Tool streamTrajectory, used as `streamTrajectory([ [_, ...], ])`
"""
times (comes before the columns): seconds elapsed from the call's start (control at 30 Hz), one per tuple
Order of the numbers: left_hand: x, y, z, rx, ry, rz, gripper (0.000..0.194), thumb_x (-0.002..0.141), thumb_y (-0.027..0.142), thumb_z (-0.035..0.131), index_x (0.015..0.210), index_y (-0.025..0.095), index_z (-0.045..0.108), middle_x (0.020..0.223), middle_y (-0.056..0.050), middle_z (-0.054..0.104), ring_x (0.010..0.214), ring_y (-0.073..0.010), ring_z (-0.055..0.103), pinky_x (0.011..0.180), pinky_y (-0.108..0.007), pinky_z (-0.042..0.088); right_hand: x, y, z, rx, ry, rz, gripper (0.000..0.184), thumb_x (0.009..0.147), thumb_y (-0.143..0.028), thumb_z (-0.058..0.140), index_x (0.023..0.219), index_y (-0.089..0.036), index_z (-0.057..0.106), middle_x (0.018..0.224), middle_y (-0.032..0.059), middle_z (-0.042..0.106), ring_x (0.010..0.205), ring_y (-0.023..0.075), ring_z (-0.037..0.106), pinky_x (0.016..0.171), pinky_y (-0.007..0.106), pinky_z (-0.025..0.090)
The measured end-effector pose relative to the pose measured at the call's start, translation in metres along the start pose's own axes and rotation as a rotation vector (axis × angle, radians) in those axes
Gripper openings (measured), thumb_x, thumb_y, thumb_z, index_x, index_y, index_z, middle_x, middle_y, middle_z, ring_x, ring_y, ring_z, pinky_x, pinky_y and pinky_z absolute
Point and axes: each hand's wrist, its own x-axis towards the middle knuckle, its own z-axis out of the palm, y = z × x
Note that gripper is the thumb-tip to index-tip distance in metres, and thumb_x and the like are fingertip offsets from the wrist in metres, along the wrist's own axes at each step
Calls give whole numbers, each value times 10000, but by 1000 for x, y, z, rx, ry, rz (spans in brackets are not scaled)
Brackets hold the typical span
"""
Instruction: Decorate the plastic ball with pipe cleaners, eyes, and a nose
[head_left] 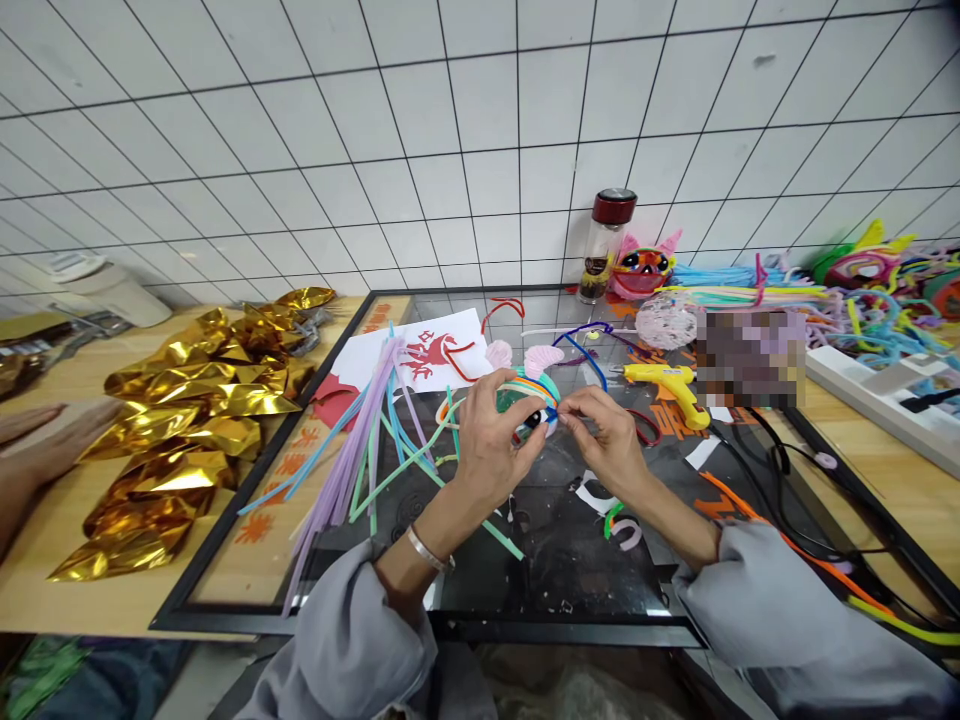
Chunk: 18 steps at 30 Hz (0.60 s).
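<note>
My left hand and my right hand meet over a black mat, both pinched on a small pipe-cleaner figure with teal, orange and white loops, a black eye and pink shell-shaped ears. My left fingers wrap its left side. My right fingertips pinch a thin blue strand at its right edge. A silver bracelet sits on my left wrist. Both sleeves are grey.
Loose pipe cleaners lie left of my hands, beside white paper with a red cutout. A yellow glue gun lies to the right. Crumpled gold foil covers the left table, where another person's hand rests. A red-capped jar stands by the wall.
</note>
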Motion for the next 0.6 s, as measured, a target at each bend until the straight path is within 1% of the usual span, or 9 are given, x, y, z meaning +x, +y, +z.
streamTrajectory([
  [0.1,0,0,0,5,-4,-7,166,862,234,687,1024,229,722,1284,-119,538,1212,-291,540,1008,-456,477,-1,-1,0,-61,16,-47,124,948,-145,551,897,-217,637,860,49,648,814,194,633,727,331,514],
  [0.17,0,0,0,9,-10,-11,167,863,238,685,1026,231,723,1283,-115,538,1212,-287,539,1012,-453,477,-2,-1,0,-119,29,-106,137,952,-135,542,971,-214,653,894,66,659,852,209,638,746,348,522],
  [0.33,-1,1,0,16,-17,-14,183,865,244,682,1044,240,722,1290,-112,535,1217,-286,537,1013,-457,478,-5,4,2,-210,37,-249,271,951,-86,512,1124,-223,668,887,72,653,807,201,620,706,341,514],
  [0.47,0,0,0,12,-26,-25,191,861,231,679,1048,241,718,1295,-112,534,1219,-289,534,1010,-460,478,-5,7,3,-232,47,-310,329,943,-48,478,1135,-227,676,864,68,645,784,190,600,679,325,494],
  [0.6,0,-1,0,1,-30,-28,204,851,229,684,1053,243,704,1299,-109,533,1226,-290,532,1016,-458,473,-3,6,3,-211,38,-300,329,951,-64,466,1112,-242,692,863,64,654,791,188,604,689,325,495],
])
